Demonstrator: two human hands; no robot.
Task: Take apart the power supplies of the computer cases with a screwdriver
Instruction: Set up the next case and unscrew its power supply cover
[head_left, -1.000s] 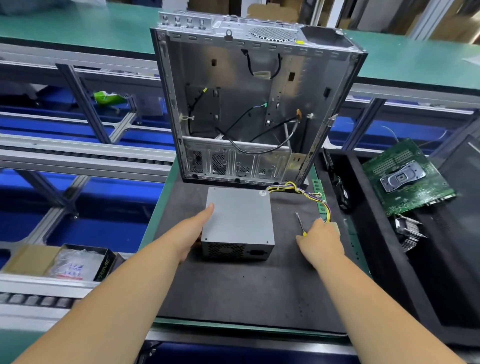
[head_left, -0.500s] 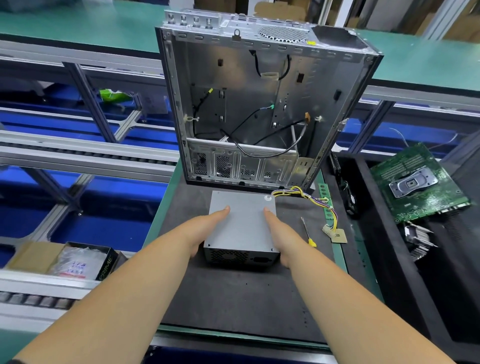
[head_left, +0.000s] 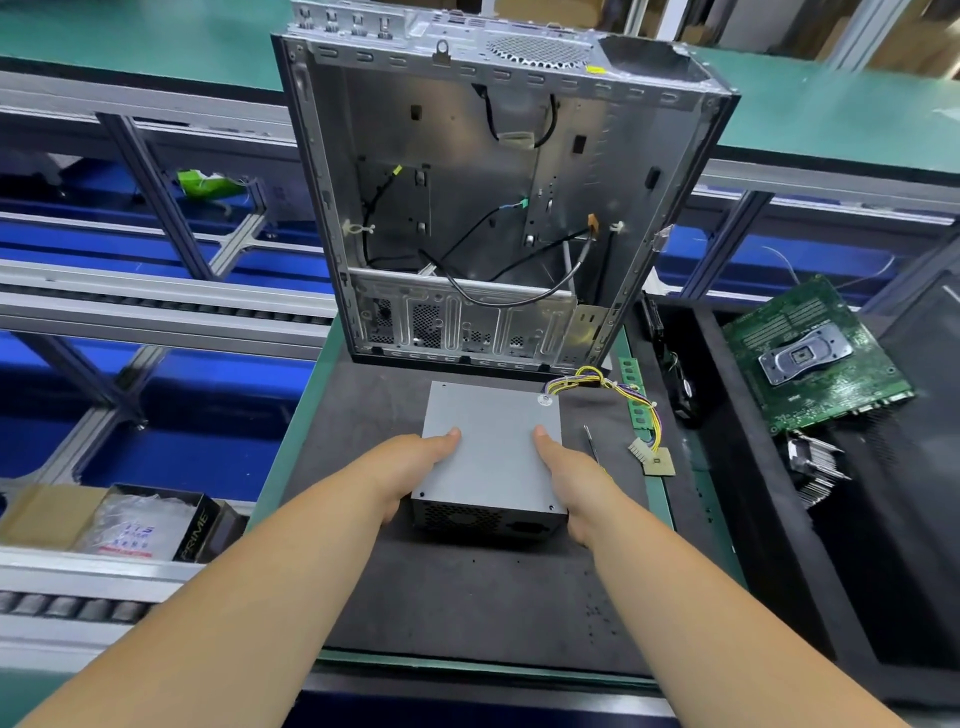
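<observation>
Head view: my right hand (head_left: 574, 480) has left the screwdriver (head_left: 591, 444) on the bench (head_left: 467, 597) and joined my left hand (head_left: 415, 467) on the power supply (head_left: 493, 447), in front of the upright case (head_left: 493, 208). Likely repositioning it before unscrewing. Both thumbs lie on top; fingers wrap the sides, gripping. Forearms reach forward, roughly parallel.

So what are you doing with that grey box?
A person is taking apart old computers. The grey power supply is already out of the open computer case and lies on the black mat in front of it. The left hand and the right hand grip the box from either side, thumbs on top. The screwdriver lies on the mat just right of it, in nobody's hand.
</observation>
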